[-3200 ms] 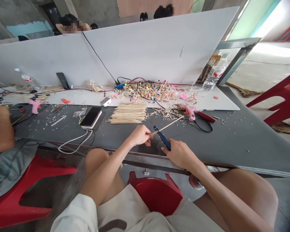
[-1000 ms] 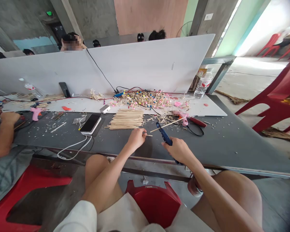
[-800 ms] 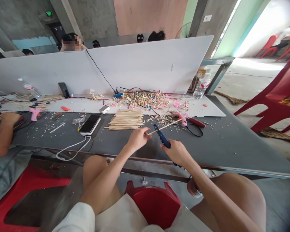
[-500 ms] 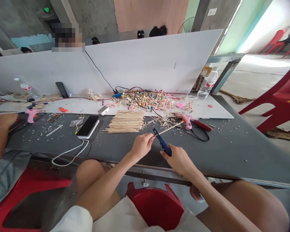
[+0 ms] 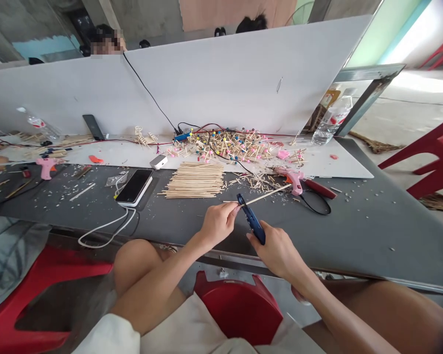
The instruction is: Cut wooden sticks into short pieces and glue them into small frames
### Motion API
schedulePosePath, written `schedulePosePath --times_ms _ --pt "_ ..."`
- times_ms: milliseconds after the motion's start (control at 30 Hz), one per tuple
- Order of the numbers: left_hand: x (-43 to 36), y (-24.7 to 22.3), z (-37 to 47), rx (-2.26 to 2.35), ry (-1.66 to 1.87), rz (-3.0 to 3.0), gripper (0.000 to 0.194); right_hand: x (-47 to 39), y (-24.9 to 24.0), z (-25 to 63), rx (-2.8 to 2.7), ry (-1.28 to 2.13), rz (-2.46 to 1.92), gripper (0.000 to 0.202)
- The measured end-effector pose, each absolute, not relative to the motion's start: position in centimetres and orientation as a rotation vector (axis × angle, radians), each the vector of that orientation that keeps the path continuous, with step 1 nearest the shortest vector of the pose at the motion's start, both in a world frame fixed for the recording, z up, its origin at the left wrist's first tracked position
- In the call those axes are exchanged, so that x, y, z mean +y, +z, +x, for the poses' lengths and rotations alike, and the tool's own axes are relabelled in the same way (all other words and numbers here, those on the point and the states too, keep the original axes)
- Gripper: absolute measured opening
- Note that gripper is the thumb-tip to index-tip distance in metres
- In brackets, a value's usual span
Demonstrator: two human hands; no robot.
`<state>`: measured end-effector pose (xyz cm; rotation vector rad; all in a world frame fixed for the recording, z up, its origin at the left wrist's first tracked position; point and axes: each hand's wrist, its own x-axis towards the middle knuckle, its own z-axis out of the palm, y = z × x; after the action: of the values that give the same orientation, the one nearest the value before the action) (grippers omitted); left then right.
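Stick (image 5: 267, 196), above the table (image 5: 354, 221), between the jaws of the pliers (image 5: 255, 226); its far end points to two o'clock, at the glue gun (image 5: 297, 182), contact indeterminable. Offcuts (image 5: 254, 182) lie at eleven o'clock, the bundle (image 5: 193, 181) at ten, the phone (image 5: 134, 188) at nine. Left hand (image 5: 218, 223): thumb and fingers pinching the stick's near end. Right hand (image 5: 277, 247): wrapped round the pliers, forearm from five o'clock.
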<state>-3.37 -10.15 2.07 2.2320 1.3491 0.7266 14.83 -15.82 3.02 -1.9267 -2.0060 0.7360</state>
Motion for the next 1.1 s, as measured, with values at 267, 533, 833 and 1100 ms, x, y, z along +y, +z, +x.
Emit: schedulePosePath --times_ms 267,533,833,1100 --pt "-10.3 2.4 -2.8 1.35 0.782 2.138 0.044 -16.2 3.4 14.9 -1.994 0.743 -1.891 0.015" --pt "-9.8 2.7 -2.7 1.069 0.896 1.609 0.045 -17.1 4.7 15.4 -1.953 0.781 -1.812 0.018" --pt "-10.2 2.7 -2.9 1.061 1.093 1.752 0.039 -16.9 4.3 15.6 -1.893 0.794 -1.815 0.018" --pt "-10.5 3.3 -3.2 1.077 1.044 1.743 0.04 -16.8 3.7 15.4 -1.918 0.79 -1.775 0.018"
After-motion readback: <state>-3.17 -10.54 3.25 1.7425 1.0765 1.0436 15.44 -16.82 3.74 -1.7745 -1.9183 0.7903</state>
